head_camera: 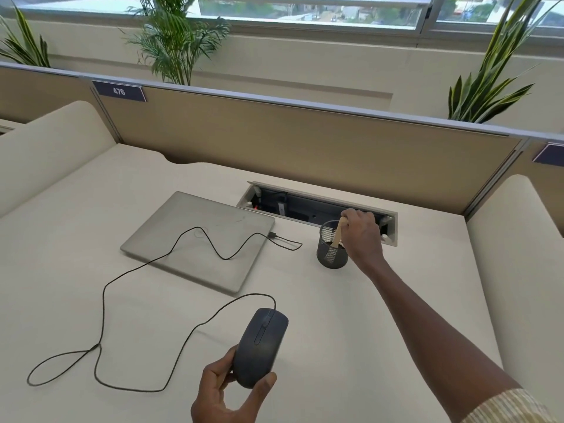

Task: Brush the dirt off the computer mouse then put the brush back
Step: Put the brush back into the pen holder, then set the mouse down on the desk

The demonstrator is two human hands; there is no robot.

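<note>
A dark grey wired computer mouse (261,346) is held up off the desk at the bottom centre, with my left hand (224,395) gripping its rear end. Its black cable (103,303) loops across the desk to the laptop. My right hand (363,233) reaches far over a black mesh cup (331,251) and pinches the top of a brush's wooden handle (338,236). The brush stands tilted inside the cup, and its bristle end is hidden by the mesh.
A closed silver laptop (198,239) lies left of the cup, with the mouse cable plugged into its right side. An open cable tray (305,206) is set into the desk behind the cup. A tan partition (305,141) and cream side panels enclose the desk.
</note>
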